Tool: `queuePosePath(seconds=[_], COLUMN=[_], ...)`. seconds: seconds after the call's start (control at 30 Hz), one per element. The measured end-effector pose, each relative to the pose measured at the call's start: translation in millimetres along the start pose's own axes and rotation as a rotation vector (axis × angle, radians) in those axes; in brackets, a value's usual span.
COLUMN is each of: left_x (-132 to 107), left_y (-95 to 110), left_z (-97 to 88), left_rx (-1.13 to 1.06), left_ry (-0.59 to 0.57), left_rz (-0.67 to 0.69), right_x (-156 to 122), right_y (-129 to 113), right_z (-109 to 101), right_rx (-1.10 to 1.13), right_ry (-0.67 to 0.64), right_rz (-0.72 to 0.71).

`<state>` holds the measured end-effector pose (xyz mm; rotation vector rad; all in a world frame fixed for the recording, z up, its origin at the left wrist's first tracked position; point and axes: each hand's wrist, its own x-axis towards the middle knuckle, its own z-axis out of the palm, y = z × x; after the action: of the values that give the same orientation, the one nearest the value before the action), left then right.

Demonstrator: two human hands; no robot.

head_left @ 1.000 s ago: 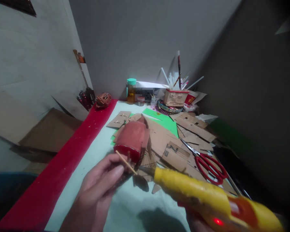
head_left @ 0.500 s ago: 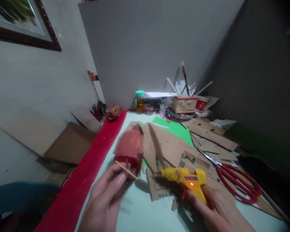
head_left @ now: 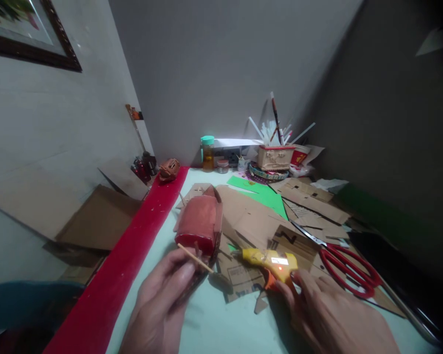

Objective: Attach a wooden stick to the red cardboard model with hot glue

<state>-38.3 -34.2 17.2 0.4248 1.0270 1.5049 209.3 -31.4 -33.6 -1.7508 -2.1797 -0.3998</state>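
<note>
My left hand (head_left: 162, 300) is closed around the lower end of a reddish-brown cardboard model (head_left: 199, 216) with a rounded top and a shiny, darker red end face. A thin wooden stick (head_left: 195, 257) crosses that end face, close to my left thumb. To the right, my right hand (head_left: 335, 312) grips a yellow hot glue gun (head_left: 271, 260) by its handle, partly hidden by my fingers. The gun's nozzle points left toward the model, apart from it, above printed cardboard scraps (head_left: 243, 280). Its small light is lit.
Red-handled scissors (head_left: 349, 270) lie on cardboard pieces (head_left: 310, 201) at the right. Behind are green paper (head_left: 258, 189), a jar with a teal lid (head_left: 207, 153) and a box of glue sticks and brushes (head_left: 276, 157). A small brown model (head_left: 169, 169) sits at back left.
My right hand has turned over the glue gun, tilting it and bringing it slightly left. The camera view has shifted a little. My left hand still holds the model.
</note>
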Motion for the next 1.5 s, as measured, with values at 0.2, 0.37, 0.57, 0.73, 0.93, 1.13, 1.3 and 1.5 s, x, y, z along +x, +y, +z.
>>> queuePosePath(seconds=[0.2,0.37,0.57,0.73,0.93,1.13,1.3,1.5], left_x=[3,-5,-9,-6,-3,-4,-1,5], left_y=[-11,-16,-20,-23,-23,-23,-20,-14], left_z=[9.1,21.0,24.8,24.7,24.4,24.4,19.9,8.7], left_rx=[0.081,0.102,0.067,0.072,0.073,0.079,0.097,0.044], left_ry=[-0.081,-0.014,-0.008,-0.013,-0.003,-0.035,-0.050,-0.040], left_rz=[0.010,0.088,0.086,0.088,0.052,0.074,0.021,-0.026], right_x=[20,45,47,46,48,48,44,41], right_y=[-37,-86,-87,-89,-94,-89,-78,-50], right_z=[-40,-43,-31,-27,-22,-26,-30,-33], right_rx=[0.288,0.602,0.625,0.642,0.726,0.732,0.783,0.803], right_ry=[0.332,0.498,0.406,0.437,0.520,0.452,0.425,0.280], right_rz=[-0.274,-0.188,-0.237,-0.220,-0.199,-0.205,-0.205,-0.119])
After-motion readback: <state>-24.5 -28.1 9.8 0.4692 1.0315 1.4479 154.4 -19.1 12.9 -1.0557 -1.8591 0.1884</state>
